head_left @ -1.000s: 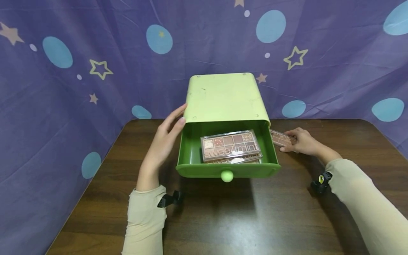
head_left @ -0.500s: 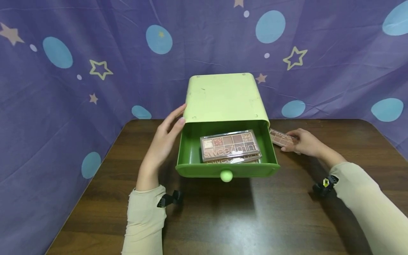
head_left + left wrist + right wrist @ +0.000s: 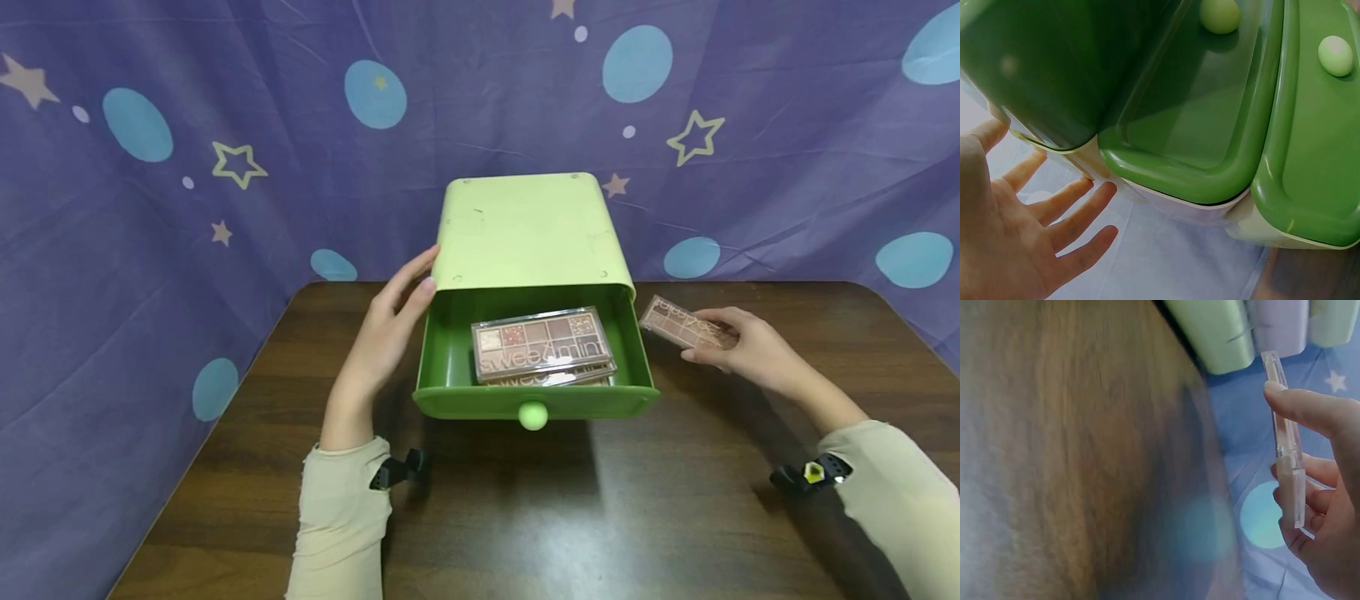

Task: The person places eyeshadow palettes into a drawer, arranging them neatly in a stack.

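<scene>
My right hand [image 3: 765, 354] grips one end of a clear-lidded eyeshadow palette [image 3: 681, 323], just right of the drawer unit [image 3: 528, 229]. The right wrist view shows that palette [image 3: 1287, 437] edge-on between thumb and fingers. My left hand [image 3: 375, 342] rests against the unit's left side. In the left wrist view the left hand's fingers [image 3: 1088, 219] are spread and fairly straight by the casing. The green top drawer [image 3: 465, 403] is pulled out, with a round light-green knob [image 3: 533, 416]. Inside lies another palette [image 3: 540, 342], lettered in front, on top of at least one more.
Below the open drawer, the left wrist view shows two closed green drawers, the middle drawer [image 3: 1191, 119] and the lower drawer [image 3: 1322, 137]. Everything stands on a dark wooden table [image 3: 525, 533]. A purple patterned curtain [image 3: 480, 100] hangs behind.
My right hand has drawn back to the right and toward me with the palette, which now shows more fully and stands farther from the unit's side. The left hand stays put.
</scene>
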A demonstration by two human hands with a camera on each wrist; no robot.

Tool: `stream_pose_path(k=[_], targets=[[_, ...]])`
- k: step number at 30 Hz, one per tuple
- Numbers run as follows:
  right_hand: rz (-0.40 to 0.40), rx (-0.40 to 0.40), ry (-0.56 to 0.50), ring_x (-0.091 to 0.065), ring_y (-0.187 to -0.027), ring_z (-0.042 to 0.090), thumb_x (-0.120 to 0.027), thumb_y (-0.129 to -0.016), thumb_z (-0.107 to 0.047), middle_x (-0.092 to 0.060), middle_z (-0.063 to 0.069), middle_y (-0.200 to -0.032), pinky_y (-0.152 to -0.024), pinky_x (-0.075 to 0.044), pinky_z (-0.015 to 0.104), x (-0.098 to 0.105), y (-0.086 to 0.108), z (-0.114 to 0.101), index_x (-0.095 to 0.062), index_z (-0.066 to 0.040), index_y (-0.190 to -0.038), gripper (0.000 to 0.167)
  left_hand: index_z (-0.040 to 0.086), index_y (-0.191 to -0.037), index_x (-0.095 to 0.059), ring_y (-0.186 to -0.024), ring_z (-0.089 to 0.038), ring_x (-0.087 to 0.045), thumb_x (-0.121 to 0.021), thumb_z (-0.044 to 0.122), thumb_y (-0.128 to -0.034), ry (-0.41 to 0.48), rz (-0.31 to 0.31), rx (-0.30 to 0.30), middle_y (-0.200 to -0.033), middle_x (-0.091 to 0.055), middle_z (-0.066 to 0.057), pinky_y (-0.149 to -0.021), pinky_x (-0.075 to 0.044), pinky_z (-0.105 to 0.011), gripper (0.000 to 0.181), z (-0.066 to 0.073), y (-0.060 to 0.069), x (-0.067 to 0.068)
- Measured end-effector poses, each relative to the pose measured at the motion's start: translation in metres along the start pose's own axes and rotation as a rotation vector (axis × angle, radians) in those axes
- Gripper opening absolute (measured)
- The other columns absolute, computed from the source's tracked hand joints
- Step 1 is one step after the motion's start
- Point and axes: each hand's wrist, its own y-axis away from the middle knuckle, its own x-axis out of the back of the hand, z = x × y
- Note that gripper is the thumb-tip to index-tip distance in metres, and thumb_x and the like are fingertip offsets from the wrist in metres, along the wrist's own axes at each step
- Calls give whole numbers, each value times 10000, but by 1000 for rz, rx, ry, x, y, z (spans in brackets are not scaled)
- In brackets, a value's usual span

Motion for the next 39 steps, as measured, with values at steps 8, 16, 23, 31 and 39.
stream_pose_path(k=[8,16,23,31,39], targets=[[126,53,30,-446,-931,158,-840,-801,-293,-607,112,-1185,-725,-344,239,0,28,-22,-601,-90,-1366,646,215,-1512,-438,-1376,-146,-380,-478,319,-1041,7,1,-1,-1508,-437,-1,-1118,-335,-428,484,0,0,0],[247,14,-59,-472,-884,94,-822,-832,-245,-599,-79,-1170,-681,-372,162,6,62,-60,-621,-244,-1366,570,217,-1510,-442,-1365,-146,-392,-478,324,-1040,12,1,-6,-1498,-444,-14,-1113,-340,-426,483,1,0,0],[348,105,-183,-523,-930,63,-771,-844,-22,-625,-121,-1190,-728,-403,90,12,81,-83,-632,-133,-1349,536,218,-1509,-442,-1366,-149,-391,-479,323,-1041,9,0,-6,-1495,-446,-18,-1116,-335,-426,482,0,0,0],[406,246,-229,-518,-1049,104,-754,-759,152,-617,18,-1252,-838,-401,105,18,91,-117,-632,-30,-1319,601,221,-1508,-444,-1358,-145,-400,-480,319,-1043,13,0,-8,-1489,-453,-11,-1113,-341,-422,477,-2,0,-1],[414,415,-269,-540,-1121,164,-793,-628,211,-643,125,-1201,-903,-413,158,10,82,-148,-652,57,-1241,648,221,-1509,-443,-1363,-140,-394,-479,318,-1045,10,-3,-9,-1494,-449,-9,-1115,-338,-418,475,-1,-1,0]])
